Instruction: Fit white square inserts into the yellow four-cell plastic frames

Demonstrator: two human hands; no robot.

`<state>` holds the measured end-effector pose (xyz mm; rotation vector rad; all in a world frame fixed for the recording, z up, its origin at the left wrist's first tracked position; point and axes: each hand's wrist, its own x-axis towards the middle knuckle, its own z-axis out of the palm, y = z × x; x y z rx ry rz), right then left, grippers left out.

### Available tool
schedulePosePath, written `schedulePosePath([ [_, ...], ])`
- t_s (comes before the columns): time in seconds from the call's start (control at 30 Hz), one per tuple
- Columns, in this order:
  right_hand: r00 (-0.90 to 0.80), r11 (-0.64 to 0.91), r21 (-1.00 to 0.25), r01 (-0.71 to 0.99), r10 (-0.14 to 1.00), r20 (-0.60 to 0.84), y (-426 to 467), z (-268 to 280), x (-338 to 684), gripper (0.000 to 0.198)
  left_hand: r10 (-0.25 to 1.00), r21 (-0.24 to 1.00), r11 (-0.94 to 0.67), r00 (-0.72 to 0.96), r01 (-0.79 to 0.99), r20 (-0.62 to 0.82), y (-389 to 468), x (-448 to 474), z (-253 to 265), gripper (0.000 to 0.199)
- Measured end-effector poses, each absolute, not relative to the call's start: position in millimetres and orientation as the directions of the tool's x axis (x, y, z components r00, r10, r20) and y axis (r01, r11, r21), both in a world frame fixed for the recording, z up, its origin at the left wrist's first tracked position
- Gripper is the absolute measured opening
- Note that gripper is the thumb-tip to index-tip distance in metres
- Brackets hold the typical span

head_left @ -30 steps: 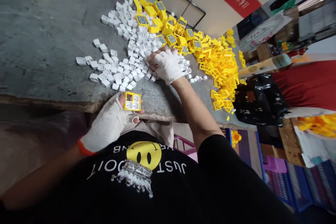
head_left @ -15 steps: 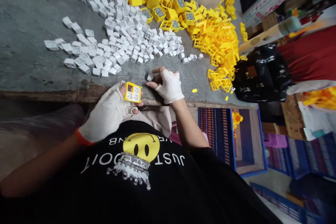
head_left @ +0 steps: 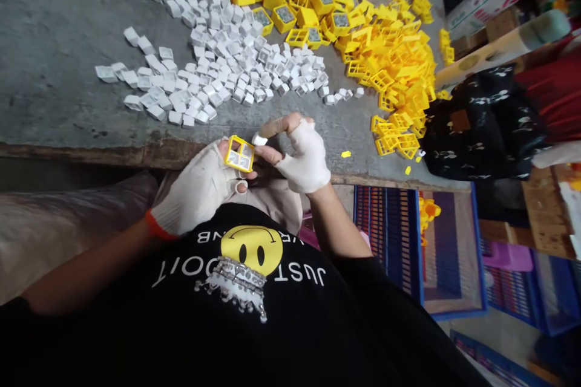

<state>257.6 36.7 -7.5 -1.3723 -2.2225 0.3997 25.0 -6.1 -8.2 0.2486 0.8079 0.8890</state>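
Note:
My left hand (head_left: pixel 200 184), in a white fingerless glove with an orange cuff, grips a small yellow plastic frame (head_left: pixel 228 160) divided into four openings. White cups fill part of it, and at least one opening at the upper left has none. Close beside the frame, my right hand (head_left: pixel 302 154), also gloved with bare fingertips, pinches a small white plastic cup (head_left: pixel 260 139) between thumb and forefinger. The cup is by the frame's upper right corner; whether they touch I cannot tell. Both hands are above the front edge of the grey table (head_left: pixel 59 109).
Loose white cups (head_left: pixel 222 72) spread over the table beyond my hands. Yellow boxes with grey contents (head_left: pixel 284 17) stand behind them, and a heap of yellow frames (head_left: pixel 394 60) lies to the right. A black patterned bag (head_left: pixel 481 127) sits at the table's right. Blue crates (head_left: pixel 476 254) stand below.
My right hand has brought the white cup from above the table down to the yellow frame. The left hand still holds the frame, now tilted slightly differently. The whole view has shifted a little.

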Motion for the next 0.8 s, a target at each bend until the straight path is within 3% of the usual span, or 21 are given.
schedulePosePath([
  [0.17, -0.526, 0.543, -0.396, 0.740, 0.835, 0.161, 23.4, -1.5, 247.4, 0.038, 0.764, 0.524, 0.641, 0.401, -0.561, -0.506, -6.1, 29.2, -2.3, 0.020],
  [0.33, -0.611, 0.615, -0.399, 0.680, 0.776, 0.154, 13.7, -4.6, 257.1, 0.045, 0.772, 0.507, 0.632, 0.413, -0.587, -0.484, -9.2, 28.2, -2.6, 0.011],
  [0.53, -0.702, 0.655, -0.402, 0.639, 0.711, 0.044, 11.6, 10.5, 260.2, 0.041, 0.745, 0.490, 0.662, 0.433, -0.566, -0.507, -8.8, 30.9, -2.0, 0.017],
  [0.6, -0.735, 0.697, -0.395, 0.599, 0.674, 0.077, 14.0, 12.8, 264.7, 0.043, 0.733, 0.480, 0.676, 0.445, -0.558, -0.515, -8.7, 30.7, -3.3, 0.017],
  [0.73, -0.515, 0.596, -0.434, 0.675, 0.802, 0.302, 16.5, 12.1, 278.8, 0.056, 0.730, 0.482, 0.680, 0.456, -0.552, -0.509, -9.3, 29.3, -8.1, 0.025],
  [0.8, -0.423, 0.537, -0.437, 0.722, 0.842, 0.336, 16.1, 8.7, 280.5, 0.057, 0.737, 0.483, 0.673, 0.457, -0.560, -0.497, -9.1, 28.3, -10.5, 0.028],
])
